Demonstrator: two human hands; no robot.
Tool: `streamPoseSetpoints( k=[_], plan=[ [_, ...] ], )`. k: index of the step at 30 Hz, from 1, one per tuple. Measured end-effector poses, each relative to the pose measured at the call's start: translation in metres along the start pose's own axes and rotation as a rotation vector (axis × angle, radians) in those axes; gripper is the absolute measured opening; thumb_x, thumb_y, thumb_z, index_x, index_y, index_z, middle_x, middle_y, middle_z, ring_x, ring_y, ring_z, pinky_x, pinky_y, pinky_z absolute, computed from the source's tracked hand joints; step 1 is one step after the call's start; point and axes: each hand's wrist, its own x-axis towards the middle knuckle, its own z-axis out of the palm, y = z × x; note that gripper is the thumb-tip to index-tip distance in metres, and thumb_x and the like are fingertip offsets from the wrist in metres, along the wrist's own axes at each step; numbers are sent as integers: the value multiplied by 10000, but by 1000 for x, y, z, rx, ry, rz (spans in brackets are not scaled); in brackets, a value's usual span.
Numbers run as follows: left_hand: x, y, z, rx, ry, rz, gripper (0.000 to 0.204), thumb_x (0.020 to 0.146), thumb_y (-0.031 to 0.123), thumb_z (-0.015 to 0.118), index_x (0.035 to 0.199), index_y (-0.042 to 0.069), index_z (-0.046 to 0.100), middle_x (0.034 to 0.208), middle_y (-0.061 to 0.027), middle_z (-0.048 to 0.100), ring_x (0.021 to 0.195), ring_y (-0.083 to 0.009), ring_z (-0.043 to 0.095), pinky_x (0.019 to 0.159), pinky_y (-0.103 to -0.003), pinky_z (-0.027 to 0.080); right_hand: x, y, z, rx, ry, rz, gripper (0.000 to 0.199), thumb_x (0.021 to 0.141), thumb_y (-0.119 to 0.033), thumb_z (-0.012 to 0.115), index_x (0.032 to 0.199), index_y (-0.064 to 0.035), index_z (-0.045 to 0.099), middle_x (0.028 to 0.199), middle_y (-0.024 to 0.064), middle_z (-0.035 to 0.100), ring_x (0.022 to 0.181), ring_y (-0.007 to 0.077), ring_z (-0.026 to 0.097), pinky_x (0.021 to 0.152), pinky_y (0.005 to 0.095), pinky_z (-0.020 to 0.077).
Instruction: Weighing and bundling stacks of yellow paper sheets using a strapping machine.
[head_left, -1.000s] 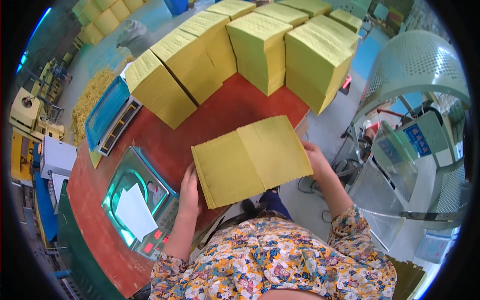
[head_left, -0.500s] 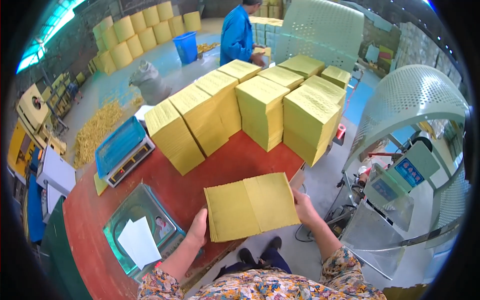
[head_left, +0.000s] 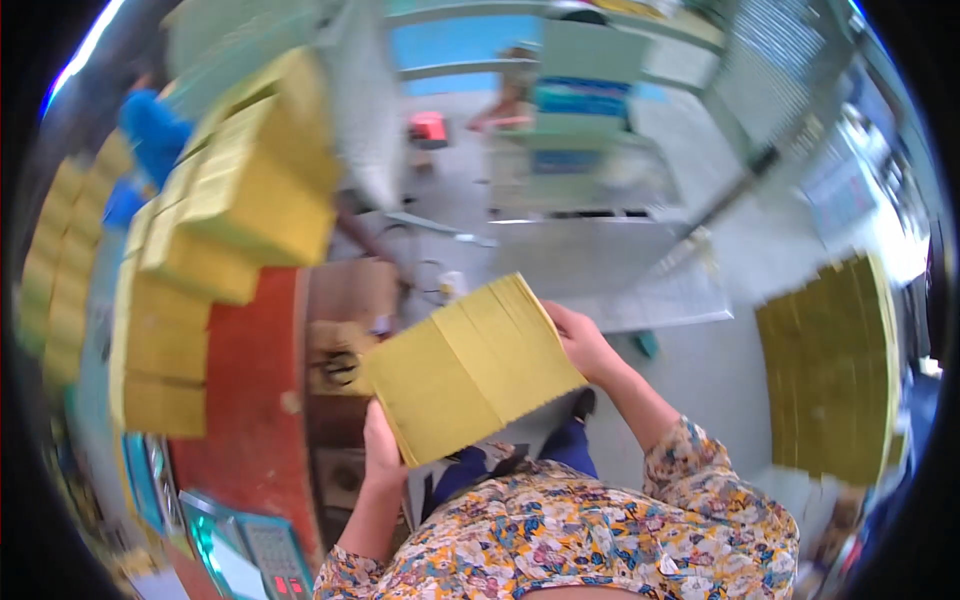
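Observation:
Between my two hands is a stack of yellow paper sheets, tilted, with a seam or gap running across its middle. My left hand grips its lower left corner, fingers hidden beneath. At its right edge, my right hand is closed on it with the fingers underneath. The stack is held in front of my body above the floor, apart from the red table on the left. Tall blocks of yellow paper stand on that table.
A metal machine with a sheet-metal tray stands ahead. Another large mass of yellow paper is at the right. A scale with red digits lies at the lower left. A person in blue is at the far left. The surroundings are blurred.
My view has swung right, so the table and paper blocks now sit at the left and the machine ahead. The yellow stack stays in both hands, now tilted with its right side up.

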Motion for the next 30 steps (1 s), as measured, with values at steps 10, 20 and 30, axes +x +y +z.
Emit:
streamPoseSetpoints(
  k=[10, 20, 30],
  plan=[
    [106, -158, 283, 133, -220, -158, 592, 1036, 494, 333, 1365, 22, 471, 1318, -98, 561, 1187, -209, 561, 979, -334, 471, -30, 159, -267, 151, 327, 177, 342, 940, -160, 603, 1250, -17, 596, 1073, 49, 683, 954, 111, 610, 857, 264, 483],
    [148, -175, 298, 306, -318, -237, 598, 1028, 510, 317, 1371, 48, 477, 1334, -86, 559, 1214, -221, 544, 1008, -364, 461, -29, 186, -325, 348, 222, 314, 355, 951, -176, 579, 1257, 3, 592, 1119, 76, 671, 998, 134, 613, 871, 280, 486],
    [160, -161, 307, 464, -332, -324, 546, 1026, 483, 364, 1340, 61, 509, 1295, -80, 580, 1182, -196, 560, 984, -349, 460, -23, 180, -304, 302, 303, 444, 340, 1008, -200, 463, 1272, -26, 588, 1091, 65, 666, 977, 127, 606, 888, 284, 472]
  ],
)
